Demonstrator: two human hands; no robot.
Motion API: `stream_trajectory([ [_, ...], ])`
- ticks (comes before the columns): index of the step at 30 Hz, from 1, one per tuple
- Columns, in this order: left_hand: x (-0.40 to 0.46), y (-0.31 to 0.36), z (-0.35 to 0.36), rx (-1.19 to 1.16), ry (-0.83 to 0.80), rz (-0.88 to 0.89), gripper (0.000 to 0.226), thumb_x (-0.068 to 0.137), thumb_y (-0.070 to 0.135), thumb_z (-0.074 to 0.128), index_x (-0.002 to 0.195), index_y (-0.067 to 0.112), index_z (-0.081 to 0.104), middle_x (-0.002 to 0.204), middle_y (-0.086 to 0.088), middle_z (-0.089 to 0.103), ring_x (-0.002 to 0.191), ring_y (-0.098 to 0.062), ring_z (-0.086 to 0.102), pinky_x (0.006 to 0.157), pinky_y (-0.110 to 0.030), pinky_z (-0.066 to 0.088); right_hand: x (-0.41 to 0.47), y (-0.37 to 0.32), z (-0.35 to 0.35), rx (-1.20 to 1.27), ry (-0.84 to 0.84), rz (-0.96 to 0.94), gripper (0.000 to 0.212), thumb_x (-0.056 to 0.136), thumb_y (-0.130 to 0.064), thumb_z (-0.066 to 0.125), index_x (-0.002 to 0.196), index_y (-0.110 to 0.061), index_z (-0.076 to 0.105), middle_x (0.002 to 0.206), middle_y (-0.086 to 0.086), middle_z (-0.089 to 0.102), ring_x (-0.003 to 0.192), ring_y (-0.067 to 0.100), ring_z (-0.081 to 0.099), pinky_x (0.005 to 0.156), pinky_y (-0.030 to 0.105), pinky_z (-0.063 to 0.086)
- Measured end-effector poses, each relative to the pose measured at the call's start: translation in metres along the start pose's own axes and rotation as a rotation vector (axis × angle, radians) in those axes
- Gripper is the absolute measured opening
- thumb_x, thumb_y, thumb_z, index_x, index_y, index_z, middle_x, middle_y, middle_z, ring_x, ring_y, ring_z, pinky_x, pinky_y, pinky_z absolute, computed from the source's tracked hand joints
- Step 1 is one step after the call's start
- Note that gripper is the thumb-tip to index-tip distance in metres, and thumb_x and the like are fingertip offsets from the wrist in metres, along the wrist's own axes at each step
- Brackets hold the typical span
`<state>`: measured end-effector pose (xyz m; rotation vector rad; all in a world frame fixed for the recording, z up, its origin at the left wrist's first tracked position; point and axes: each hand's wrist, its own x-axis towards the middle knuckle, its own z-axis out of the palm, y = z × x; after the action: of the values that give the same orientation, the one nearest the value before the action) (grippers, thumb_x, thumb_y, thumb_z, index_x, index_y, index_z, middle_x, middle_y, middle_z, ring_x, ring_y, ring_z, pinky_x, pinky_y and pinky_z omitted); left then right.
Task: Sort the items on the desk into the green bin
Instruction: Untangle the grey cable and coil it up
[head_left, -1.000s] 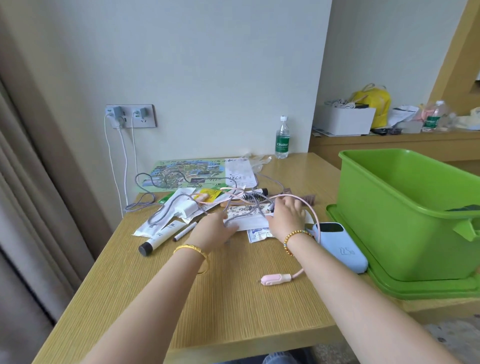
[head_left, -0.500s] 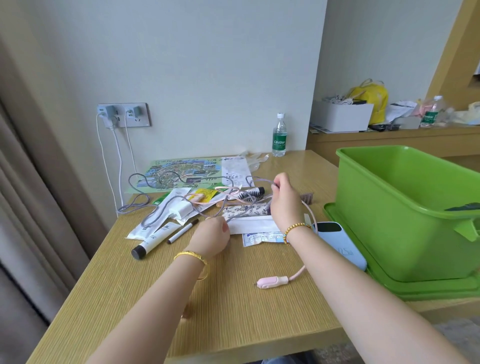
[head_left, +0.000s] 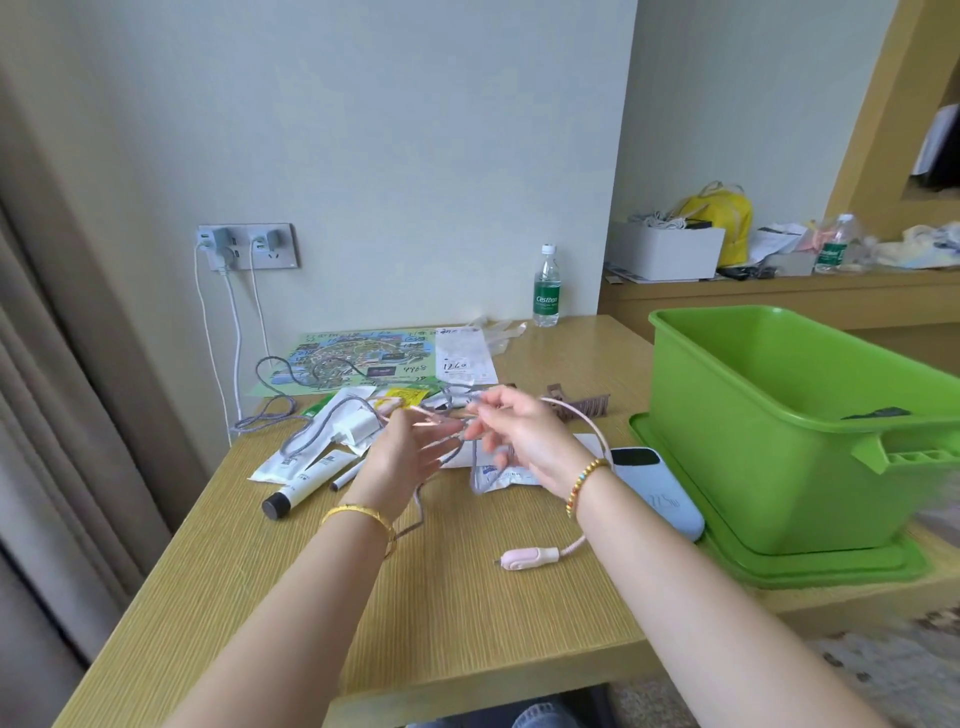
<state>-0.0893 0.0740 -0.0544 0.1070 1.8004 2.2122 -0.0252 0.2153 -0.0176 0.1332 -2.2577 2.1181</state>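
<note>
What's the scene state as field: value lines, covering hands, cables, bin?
left hand: raised over the desk, fingers among the pink cable and grey cable; blurred
right hand: pinches the cables; blurred
pink cable plug: lying on the desk
green bin: on its lid, right of the power bank
bin contents: a dark item at the near rim; identity unclear

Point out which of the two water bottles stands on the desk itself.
The green-labelled bottle at the desk's far edge by the wall. The other bottle stands on the cluttered side shelf, further right.
</note>
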Motion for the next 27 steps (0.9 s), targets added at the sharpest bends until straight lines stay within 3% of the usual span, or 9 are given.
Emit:
stream_trajectory([
  [2, -0.003, 0.0, -0.001, -0.062, -0.014, 0.018, 0.029, 0.097, 0.038, 0.039, 0.089, 0.018, 0.058, 0.09, 0.0, 0.071, 0.081, -0.013, 0.066, 0.079, -0.033, 0.045, -0.007, 0.013, -0.001, -0.103, -0.121, 0.115, 0.014, 0.096, -0.012, 0.046, 0.097, -0.012, 0.06, 0.084, 0.003, 0.062, 0.068, 0.01, 0.056, 0.056, 0.021, 0.049],
  [6, -0.005, 0.001, 0.0, -0.091, 0.079, 0.099, 0.018, 0.095, 0.015, 0.049, 0.078, 0.016, 0.051, 0.074, -0.001, 0.062, 0.058, -0.007, 0.065, 0.06, -0.022, 0.051, -0.007, 0.03, 0.001, -0.629, -0.244, 0.106, 0.027, 0.093, -0.018, 0.052, 0.117, -0.014, 0.063, 0.116, 0.0, 0.065, 0.105, 0.01, 0.059, 0.092, 0.022, 0.042],
  [9, -0.004, 0.005, -0.005, 0.005, 0.191, 0.126, 0.011, 0.095, 0.012, 0.044, 0.088, 0.013, 0.053, 0.061, 0.0, 0.045, 0.035, -0.005, 0.043, 0.043, -0.019, 0.045, -0.004, 0.031, 0.002, -0.589, -0.036, 0.005, 0.031, 0.094, -0.013, 0.043, 0.119, -0.02, 0.06, 0.124, -0.003, 0.059, 0.093, 0.006, 0.059, 0.077, 0.017, 0.044],
  [13, -0.001, 0.006, -0.019, 0.525, 0.287, 0.282, 0.014, 0.093, 0.024, 0.049, 0.093, 0.014, 0.059, 0.056, 0.002, 0.046, 0.042, -0.012, 0.038, 0.04, -0.021, 0.035, 0.009, 0.038, -0.009, -0.457, 0.389, -0.056, 0.032, 0.093, -0.003, 0.037, 0.117, -0.014, 0.054, 0.126, 0.007, 0.05, 0.098, 0.017, 0.053, 0.075, 0.026, 0.044],
  [16, -0.002, 0.005, -0.028, 0.874, 0.333, 0.308, 0.031, 0.095, 0.027, 0.046, 0.075, 0.012, 0.064, 0.057, -0.004, 0.055, 0.043, -0.018, 0.042, 0.042, -0.025, 0.026, 0.016, 0.047, -0.008, -0.548, 0.334, 0.047, 0.032, 0.096, -0.012, 0.038, 0.125, -0.012, 0.048, 0.128, 0.01, 0.05, 0.094, 0.017, 0.053, 0.071, 0.026, 0.044],
  [19, -0.004, 0.005, -0.034, 0.918, 0.347, 0.339, 0.039, 0.095, 0.032, 0.047, 0.063, 0.019, 0.065, 0.1, -0.017, 0.069, 0.064, -0.02, 0.062, 0.041, -0.022, 0.026, 0.02, 0.05, -0.001, -0.551, 0.275, 0.142, 0.041, 0.096, -0.023, 0.041, 0.136, -0.011, 0.035, 0.112, 0.007, 0.053, 0.077, 0.017, 0.055, 0.068, 0.031, 0.046],
  [21, -0.009, 0.006, -0.035, 0.844, 0.311, 0.448, 0.032, 0.095, 0.034, 0.047, 0.077, 0.021, 0.07, 0.086, -0.007, 0.07, 0.047, -0.007, 0.052, 0.042, -0.021, 0.028, 0.023, 0.049, 0.005, -0.5, 0.256, 0.162, 0.045, 0.095, -0.026, 0.044, 0.136, -0.012, 0.031, 0.108, 0.007, 0.052, 0.08, 0.02, 0.056, 0.071, 0.036, 0.048],
  [23, -0.016, 0.008, -0.036, 0.771, 0.271, 0.593, 0.025, 0.096, 0.032, 0.045, 0.094, 0.021, 0.068, 0.063, 0.007, 0.058, 0.049, -0.002, 0.046, 0.051, -0.025, 0.036, 0.025, 0.047, 0.01, -0.402, 0.243, 0.137, 0.046, 0.095, -0.027, 0.047, 0.137, -0.016, 0.032, 0.117, 0.006, 0.053, 0.09, 0.02, 0.056, 0.077, 0.036, 0.048],
  [27, -0.027, 0.021, -0.032, 0.599, 0.141, 0.603, 0.023, 0.098, 0.029, 0.041, 0.096, 0.03, 0.064, 0.073, 0.01, 0.06, 0.056, 0.0, 0.053, 0.058, -0.022, 0.044, 0.028, 0.042, 0.017, -0.329, 0.215, 0.039, 0.042, 0.093, -0.03, 0.05, 0.133, -0.02, 0.042, 0.122, 0.002, 0.056, 0.097, 0.013, 0.054, 0.079, 0.025, 0.039],
])
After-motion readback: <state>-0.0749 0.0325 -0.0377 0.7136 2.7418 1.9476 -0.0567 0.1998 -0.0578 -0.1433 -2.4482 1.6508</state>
